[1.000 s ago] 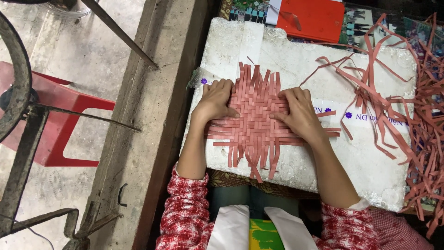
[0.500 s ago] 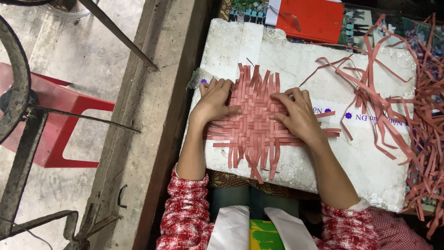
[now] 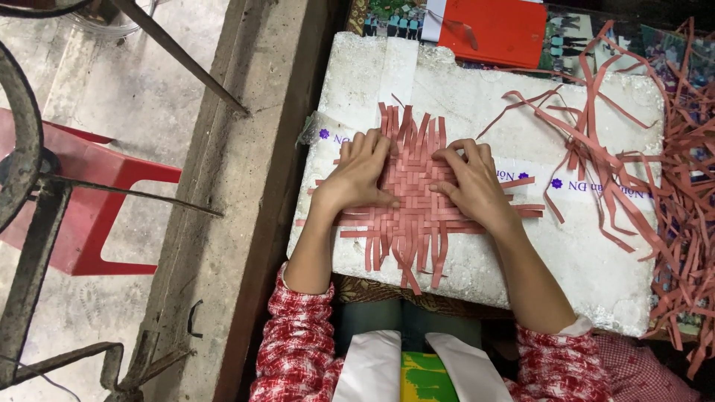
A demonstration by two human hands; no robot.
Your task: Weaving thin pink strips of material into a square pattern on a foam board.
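Head view — left hand (image 3: 361, 173) and right hand (image 3: 471, 182) flat, fingers spread, pressing woven pink strip mat (image 3: 414, 195) at middle of white foam block (image 3: 484, 112). Mat likely light, floppy, prone to loosening — best held near woven centre. Loose pink strips (image 3: 674, 186) heaped right.

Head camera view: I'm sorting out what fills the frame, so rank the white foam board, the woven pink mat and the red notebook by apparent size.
1. White foam board, largest.
2. Woven pink mat, partly covered by both hands.
3. Red notebook, smallest, though the frame edge cuts it.
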